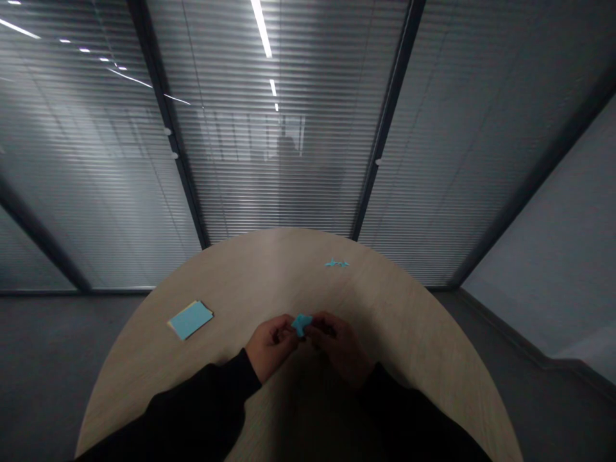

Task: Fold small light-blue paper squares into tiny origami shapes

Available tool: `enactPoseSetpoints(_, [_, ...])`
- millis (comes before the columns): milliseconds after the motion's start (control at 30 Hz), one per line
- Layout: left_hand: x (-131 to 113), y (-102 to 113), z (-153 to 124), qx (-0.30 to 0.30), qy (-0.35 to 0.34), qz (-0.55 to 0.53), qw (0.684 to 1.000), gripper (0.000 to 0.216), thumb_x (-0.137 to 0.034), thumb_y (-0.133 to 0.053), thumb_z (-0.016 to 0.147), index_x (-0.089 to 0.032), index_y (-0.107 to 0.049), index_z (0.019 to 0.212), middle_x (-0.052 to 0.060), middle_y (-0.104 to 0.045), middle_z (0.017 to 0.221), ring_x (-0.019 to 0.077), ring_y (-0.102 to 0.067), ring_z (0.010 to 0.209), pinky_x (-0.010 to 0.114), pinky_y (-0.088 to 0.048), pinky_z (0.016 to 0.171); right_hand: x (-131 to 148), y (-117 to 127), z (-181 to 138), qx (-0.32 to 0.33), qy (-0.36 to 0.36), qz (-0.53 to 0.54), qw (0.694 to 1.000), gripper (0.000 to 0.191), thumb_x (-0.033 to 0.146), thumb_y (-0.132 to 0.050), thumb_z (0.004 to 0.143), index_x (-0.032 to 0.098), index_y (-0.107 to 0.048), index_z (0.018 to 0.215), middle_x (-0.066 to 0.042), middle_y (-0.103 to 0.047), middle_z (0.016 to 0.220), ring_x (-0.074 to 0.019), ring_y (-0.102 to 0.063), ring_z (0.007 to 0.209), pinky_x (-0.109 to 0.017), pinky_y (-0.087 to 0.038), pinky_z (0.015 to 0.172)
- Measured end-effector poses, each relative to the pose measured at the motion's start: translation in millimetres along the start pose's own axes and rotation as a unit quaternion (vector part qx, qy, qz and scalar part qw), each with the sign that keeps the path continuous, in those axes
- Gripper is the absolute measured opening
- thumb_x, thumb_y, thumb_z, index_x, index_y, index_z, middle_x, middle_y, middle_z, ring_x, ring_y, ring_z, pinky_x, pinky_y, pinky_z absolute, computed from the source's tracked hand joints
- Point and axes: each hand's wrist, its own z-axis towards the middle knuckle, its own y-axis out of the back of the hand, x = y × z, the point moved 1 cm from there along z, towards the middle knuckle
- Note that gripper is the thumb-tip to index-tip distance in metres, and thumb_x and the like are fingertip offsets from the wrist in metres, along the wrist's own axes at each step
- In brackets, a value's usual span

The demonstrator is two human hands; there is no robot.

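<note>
Paper point(301, 325), blue and small, is sitting between the two hands, in front of the wearer and above the near half of the surface point(269, 273); whether it is touching the wood cannot be told. Left hand point(271, 348) is pinching its left side, thumb and fingers nearly closed; right hand point(338, 346) is gripping its right side similarly, the tips partly lost in shadow. Main risk, in my judgement: tearing or stray creasing, should the hands be pulling against each other on so small a piece. Second: slipping or twisting, should one pinch be loosening while the other is pressing. Fingertips are covering the edges and the light is running dim, so a misaligned fold could be going unnoticed. Stack point(191, 319) is lying out to the left, beyond the left sleeve point(202, 398); a wide elbow swing could be scattering its sheets. Small blue shapes point(336, 262) are resting near the far rim, well apart from the hands; being apparently light, they could be sliding off if brushed.
</note>
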Motion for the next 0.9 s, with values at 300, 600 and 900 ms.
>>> enactPoseSetpoints(300, [1.0,0.6,-1.8,-0.03,0.002,0.014,0.999,0.038,-0.052,-0.062,0.081,-0.015,-0.063,0.09,-0.004,-0.048,0.06,0.0086,-0.038,0.051,0.021,-0.027,0.05,5.4,1.3,-1.8,-0.019,-0.007,-0.029,0.999,0.032,0.049,-0.065,0.08,0.017,-0.062,0.078,0.004,-0.053,0.062,-0.0107,-0.048,0.056,-0.022,-0.037,0.053])
enactPoseSetpoints(600, [0.0,0.8,-1.8,-0.028,0.018,0.013,0.999,0.039,-0.052,-0.064,0.078,-0.014,-0.066,0.087,-0.003,-0.05,0.058,0.0093,-0.04,0.051,0.021,-0.029,0.05,-2.5,-1.3,-0.8,-0.067,0.039,-0.053,0.996,0.028,0.042,-0.069,0.076,0.02,-0.052,0.079,0.004,-0.053,0.067,-0.0104,-0.047,0.056,-0.022,-0.038,0.052])
enactPoseSetpoints(900, [-0.8,1.7,-1.4,-0.054,0.013,0.041,0.998,0.035,-0.047,-0.067,0.078,-0.014,-0.071,0.09,0.001,-0.06,0.065,0.0115,-0.047,0.054,0.022,-0.035,0.052,4.5,-2.4,-1.9,-0.06,0.159,-0.167,0.971,0.005,0.019,-0.06,0.077,0.021,-0.063,0.081,-0.002,-0.058,0.088,-0.0113,-0.055,0.065,-0.023,-0.045,0.056])
